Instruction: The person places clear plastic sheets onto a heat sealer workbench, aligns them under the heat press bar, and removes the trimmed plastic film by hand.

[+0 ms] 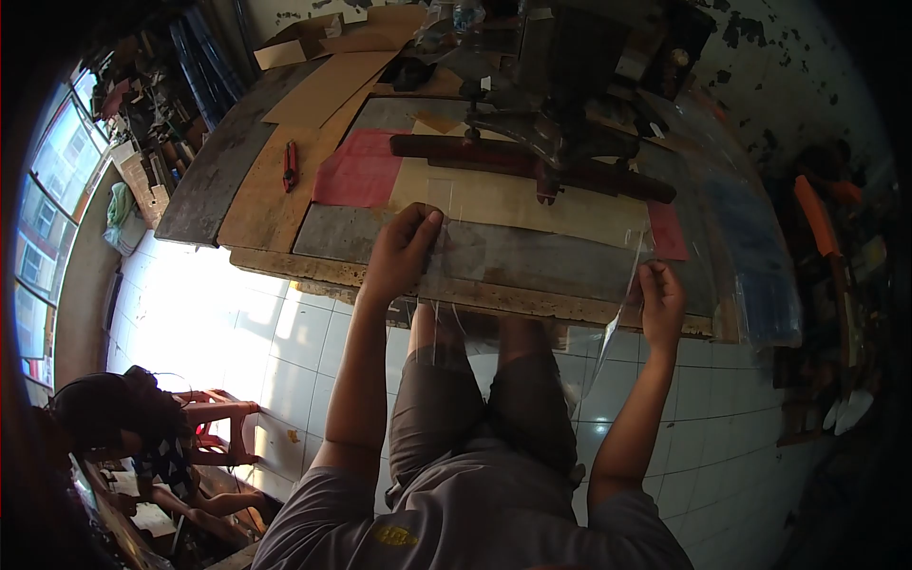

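Observation:
A clear plastic sheet (pixel 616 328) hangs between my two hands, partly over the front edge of the worktable and partly over my lap. My left hand (pixel 404 249) pinches its left side between thumb and fingers. On the right, my right hand (pixel 662 296) grips the other edge, where light glints along a fold. Beyond my hands, a cream sheet (pixel 541 207) and a pink sheet (pixel 351 169) lie on the grey table surface. A dark metal press with a long bar (pixel 532 166) stands over them.
A red utility knife (pixel 291 166) lies on the wooden tabletop (pixel 249 204) at left. Cardboard pieces (pixel 332 90) are behind it. Clear plastic (pixel 765 285) drapes over the table's right end. Another person (pixel 157 432) is at lower left, near a red stool (pixel 228 427).

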The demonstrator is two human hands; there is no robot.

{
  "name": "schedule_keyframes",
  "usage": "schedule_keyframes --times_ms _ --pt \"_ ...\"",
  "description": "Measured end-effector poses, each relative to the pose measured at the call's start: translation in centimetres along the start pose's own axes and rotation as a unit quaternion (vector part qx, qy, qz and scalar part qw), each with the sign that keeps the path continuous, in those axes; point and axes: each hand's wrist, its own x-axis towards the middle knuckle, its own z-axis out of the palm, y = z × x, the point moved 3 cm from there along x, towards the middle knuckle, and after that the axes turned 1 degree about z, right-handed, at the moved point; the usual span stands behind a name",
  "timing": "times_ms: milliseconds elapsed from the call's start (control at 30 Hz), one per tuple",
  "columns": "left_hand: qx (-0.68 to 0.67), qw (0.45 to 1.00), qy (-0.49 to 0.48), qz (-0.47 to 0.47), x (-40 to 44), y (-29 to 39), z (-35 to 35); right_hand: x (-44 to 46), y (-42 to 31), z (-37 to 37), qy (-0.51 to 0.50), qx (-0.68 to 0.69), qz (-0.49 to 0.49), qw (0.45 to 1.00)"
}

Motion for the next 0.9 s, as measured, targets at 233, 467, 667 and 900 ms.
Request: schedule_keyframes --times_ms 233,467,667,900 --pt "0.001 1.000 0.002 0.000 -0.1 0.2 0.0 0.0 -0.3 0.0 -0.006 -0.005 0.003 1.000" --pt "0.005 1.000 0.002 -0.010 -0.3 0.9 -0.1 -0.1 -0.7 0.1 0.002 -0.025 -0.013 1.000" --pt "0.023 0.999 -0.009 -0.024 -0.1 0.8 -0.1 -0.1 -0.4 0.1 0.016 -0.018 -0.002 1.000" --pt "0.016 1.000 -0.005 -0.004 0.1 0.5 -0.1 0.1 0.0 -0.3 -0.004 -0.017 -0.006 1.000"
